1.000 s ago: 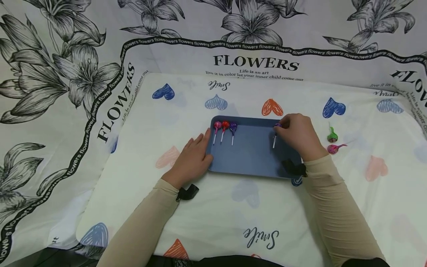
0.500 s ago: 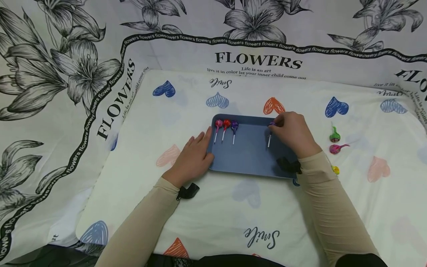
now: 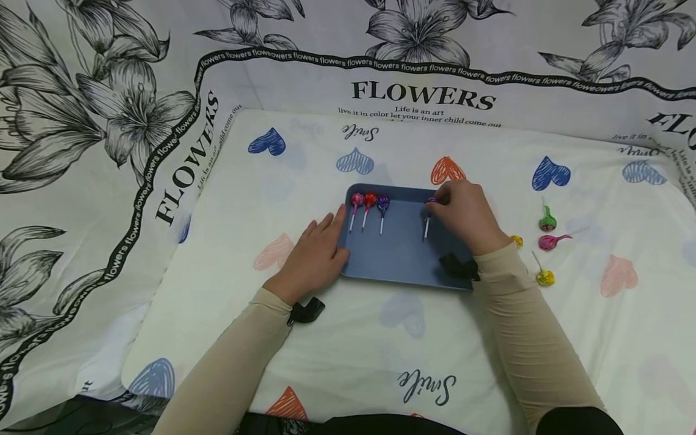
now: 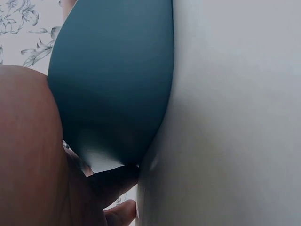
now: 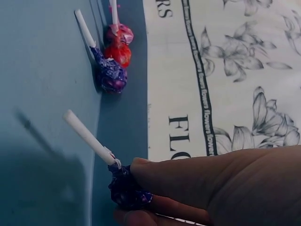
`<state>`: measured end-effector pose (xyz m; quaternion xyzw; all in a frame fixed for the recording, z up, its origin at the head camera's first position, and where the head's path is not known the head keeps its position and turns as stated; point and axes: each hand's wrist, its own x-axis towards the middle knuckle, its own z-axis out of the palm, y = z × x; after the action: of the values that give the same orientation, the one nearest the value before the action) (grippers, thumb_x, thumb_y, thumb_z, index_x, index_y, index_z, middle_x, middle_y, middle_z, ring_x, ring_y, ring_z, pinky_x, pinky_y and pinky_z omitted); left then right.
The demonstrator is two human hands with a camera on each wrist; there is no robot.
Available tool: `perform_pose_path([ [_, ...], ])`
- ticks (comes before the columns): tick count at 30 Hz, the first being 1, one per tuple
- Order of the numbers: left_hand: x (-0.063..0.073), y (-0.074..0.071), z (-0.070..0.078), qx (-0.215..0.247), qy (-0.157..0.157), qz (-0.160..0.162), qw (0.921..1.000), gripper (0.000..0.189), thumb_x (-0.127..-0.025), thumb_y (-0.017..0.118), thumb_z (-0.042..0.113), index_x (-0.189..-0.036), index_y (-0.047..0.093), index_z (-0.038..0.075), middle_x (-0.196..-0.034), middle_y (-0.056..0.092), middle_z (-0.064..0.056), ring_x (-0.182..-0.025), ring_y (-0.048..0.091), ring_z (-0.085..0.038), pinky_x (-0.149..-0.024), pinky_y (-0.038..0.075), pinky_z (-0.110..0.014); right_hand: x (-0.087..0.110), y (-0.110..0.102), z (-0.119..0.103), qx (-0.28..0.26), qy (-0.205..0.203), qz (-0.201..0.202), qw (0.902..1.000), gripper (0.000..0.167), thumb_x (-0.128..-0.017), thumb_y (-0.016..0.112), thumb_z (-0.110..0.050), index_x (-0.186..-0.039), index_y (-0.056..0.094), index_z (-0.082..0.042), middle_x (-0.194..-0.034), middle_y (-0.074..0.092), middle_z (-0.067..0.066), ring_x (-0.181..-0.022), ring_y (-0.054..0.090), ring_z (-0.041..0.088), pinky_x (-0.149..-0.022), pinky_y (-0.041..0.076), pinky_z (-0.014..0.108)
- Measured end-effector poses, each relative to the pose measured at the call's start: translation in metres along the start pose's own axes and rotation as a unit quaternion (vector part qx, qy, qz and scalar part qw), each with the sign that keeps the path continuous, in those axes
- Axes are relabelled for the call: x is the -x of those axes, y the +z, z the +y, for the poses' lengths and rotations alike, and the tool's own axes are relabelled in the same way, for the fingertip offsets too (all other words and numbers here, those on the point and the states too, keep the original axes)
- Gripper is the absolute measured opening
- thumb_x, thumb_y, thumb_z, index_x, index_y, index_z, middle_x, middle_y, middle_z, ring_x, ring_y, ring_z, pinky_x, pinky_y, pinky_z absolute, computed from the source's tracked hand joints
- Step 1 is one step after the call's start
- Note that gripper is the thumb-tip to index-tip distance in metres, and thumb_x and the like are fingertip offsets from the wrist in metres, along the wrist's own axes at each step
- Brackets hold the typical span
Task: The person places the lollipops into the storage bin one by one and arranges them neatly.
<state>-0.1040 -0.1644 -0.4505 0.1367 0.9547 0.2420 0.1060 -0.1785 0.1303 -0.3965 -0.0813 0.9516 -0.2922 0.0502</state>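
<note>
A purple-wrapped lollipop (image 5: 126, 188) is pinched at its head between the thumb and fingers of my right hand (image 3: 466, 214), its white stick pointing toward me over the tray. Below it lies the blue-grey tray (image 3: 399, 260). Along the tray's far left side sit a pink lollipop (image 3: 356, 200), a red lollipop (image 3: 370, 200) and another purple lollipop (image 3: 383, 204), side by side with sticks toward me. My left hand (image 3: 310, 260) rests with extended fingers against the tray's left wall; the left wrist view shows the fingers close along the tray's outer side (image 4: 117, 70).
Right of the tray, on the white heart-print cloth (image 3: 576, 338), lie a green lollipop (image 3: 547, 221), a pink one (image 3: 549, 242) and a yellow one (image 3: 545, 277). Another yellow one (image 3: 518, 241) is partly hidden behind the right wrist. A flower-print cloth (image 3: 304, 90) surrounds this cloth.
My right hand has moved left over the tray with the purple lollipop, nearer the row of three. The yellow lollipops have come into view behind the right arm. The left hand has stayed put.
</note>
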Motion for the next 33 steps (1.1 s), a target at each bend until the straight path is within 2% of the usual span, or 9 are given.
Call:
perform_pose_path([
  [16, 0.001, -0.001, 0.001, 0.002, -0.004, -0.006, 1.0, 0.077, -0.104, 0.044, 0.027, -0.17, 0.009, 0.011, -0.173, 0.024, -0.006, -0.162, 0.018, -0.025, -0.132, 0.008, -0.047, -0.011, 0.017, -0.01, -0.014, 0.002, -0.014, 0.9998, 0.019, -0.095, 0.076, -0.015, -0.098, 0.076, 0.003, -0.094, 0.074, 0.019, -0.078, 0.062, 0.027, -0.065, 0.049, 0.037],
  [23, -0.001, 0.001, -0.001, -0.005, -0.001, -0.005, 1.0, 0.078, -0.103, 0.043, 0.03, -0.17, 0.008, 0.011, -0.173, 0.024, -0.006, -0.162, 0.018, -0.026, -0.132, 0.009, -0.048, -0.014, 0.023, -0.014, -0.009, 0.014, -0.017, 0.9997, 0.02, -0.096, 0.076, -0.019, -0.099, 0.074, 0.0, -0.096, 0.074, 0.018, -0.081, 0.062, 0.028, -0.068, 0.05, 0.041],
  [33, -0.002, 0.0, -0.001, -0.007, -0.003, -0.007, 0.9999, 0.078, -0.103, 0.043, 0.03, -0.17, 0.006, 0.011, -0.173, 0.024, -0.007, -0.162, 0.017, -0.026, -0.132, 0.008, -0.048, -0.019, 0.033, -0.014, -0.019, -0.003, -0.009, 0.9998, 0.019, -0.096, 0.076, -0.016, -0.097, 0.072, 0.002, -0.095, 0.073, 0.019, -0.082, 0.063, 0.029, -0.073, 0.052, 0.044],
])
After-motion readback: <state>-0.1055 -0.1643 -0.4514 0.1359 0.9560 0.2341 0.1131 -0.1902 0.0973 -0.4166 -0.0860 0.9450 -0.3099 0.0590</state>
